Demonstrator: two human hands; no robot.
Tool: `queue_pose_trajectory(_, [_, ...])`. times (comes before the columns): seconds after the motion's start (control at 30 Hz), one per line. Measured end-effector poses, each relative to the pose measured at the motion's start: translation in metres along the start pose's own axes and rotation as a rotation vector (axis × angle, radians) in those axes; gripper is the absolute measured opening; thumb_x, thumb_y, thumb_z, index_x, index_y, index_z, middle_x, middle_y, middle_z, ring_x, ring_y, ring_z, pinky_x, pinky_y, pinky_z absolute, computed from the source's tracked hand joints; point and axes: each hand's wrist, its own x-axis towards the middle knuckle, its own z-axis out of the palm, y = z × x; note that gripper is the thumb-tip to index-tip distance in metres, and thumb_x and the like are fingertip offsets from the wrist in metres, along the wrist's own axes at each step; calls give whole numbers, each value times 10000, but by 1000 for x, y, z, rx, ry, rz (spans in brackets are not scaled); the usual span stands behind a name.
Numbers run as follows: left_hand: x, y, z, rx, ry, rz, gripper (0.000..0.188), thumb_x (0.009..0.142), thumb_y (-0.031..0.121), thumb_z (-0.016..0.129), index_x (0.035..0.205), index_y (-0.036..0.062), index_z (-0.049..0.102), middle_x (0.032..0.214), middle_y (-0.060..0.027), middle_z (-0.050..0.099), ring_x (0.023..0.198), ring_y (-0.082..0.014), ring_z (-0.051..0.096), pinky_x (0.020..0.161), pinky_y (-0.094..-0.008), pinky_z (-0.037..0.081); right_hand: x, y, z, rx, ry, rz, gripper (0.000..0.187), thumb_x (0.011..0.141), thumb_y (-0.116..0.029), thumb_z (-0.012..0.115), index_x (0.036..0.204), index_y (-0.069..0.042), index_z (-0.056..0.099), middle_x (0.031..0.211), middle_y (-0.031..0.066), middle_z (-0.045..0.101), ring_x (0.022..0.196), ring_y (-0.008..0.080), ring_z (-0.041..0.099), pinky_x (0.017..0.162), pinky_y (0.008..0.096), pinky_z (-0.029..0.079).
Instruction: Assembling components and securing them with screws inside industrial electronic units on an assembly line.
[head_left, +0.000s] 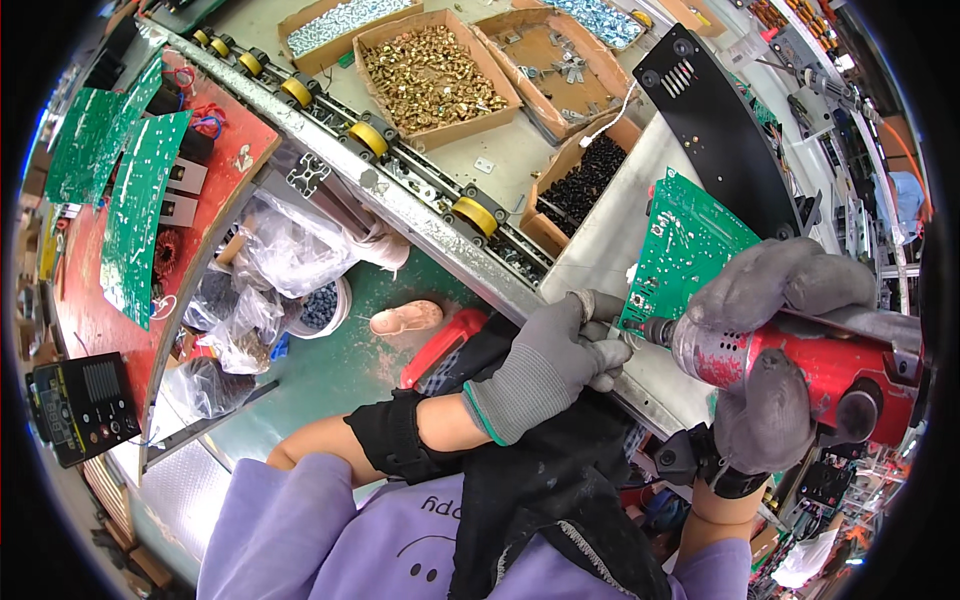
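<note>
My right hand [765, 350], in a grey work glove, is wrapped round a red power screwdriver [715, 352]. The tool lies nearly level, its dark nose pointing left at the lower corner of a green circuit board [690, 240]. My left hand [550, 365], gloved in grey with a green cuff edge, is beside that tip with its fingers curled together; whatever they pinch is hidden. The board leans over the pale metal bench [660, 385], partly behind the right glove. A black slotted metal plate [705, 120] stands beyond it.
Beyond my hands, cardboard boxes hold brass-coloured fasteners [430, 80], black screws [585, 180] and metal clips [560, 65]. A rail with yellow rollers [478, 216] runs along the bench edge. On the left, a red table [225, 150] bears green boards [145, 215]. A bucket [325, 305] stands below.
</note>
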Motion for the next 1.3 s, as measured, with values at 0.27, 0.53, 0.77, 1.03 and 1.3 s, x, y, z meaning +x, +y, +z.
queue_pose_trajectory(0.27, [1,-5,6,-83,50,55,363,893,36,658,1213,-72,526,938,-82,641,697,-90,637,633,-214,541,1,4,5,-3,26,-58,423,817,-177,751,1101,-62,460,891,105,541,767,203,549,669,335,525])
queue_pose_trajectory(0.53, [3,-10,5,-93,59,114,343,891,23,650,1198,-76,532,894,-72,647,678,-84,633,626,-209,536,4,0,2,-63,0,-27,408,812,-173,759,1089,-62,481,882,108,553,760,211,569,659,337,544])
queue_pose_trajectory(0.77, [1,1,-4,-18,34,37,309,914,45,631,1180,-80,534,868,-73,638,688,-94,625,637,-216,530,4,3,-6,-38,-51,-27,472,787,-202,799,1111,-69,482,883,103,552,760,206,566,669,338,539])
queue_pose_trajectory(1.03, [2,3,-12,180,71,65,262,979,216,593,1046,-37,609,784,-39,637,614,-81,622,564,-230,513,-1,9,-11,-21,4,-39,504,786,-228,801,1137,-66,477,879,106,548,759,214,562,684,339,540])
queue_pose_trajectory(1.3, [-18,12,-21,358,-38,-67,294,997,259,567,1029,-27,629,715,-25,619,626,-82,609,584,-223,507,-18,-36,-46,227,84,-209,402,866,-243,692,1161,-74,477,831,43,442,776,181,471,596,329,509])
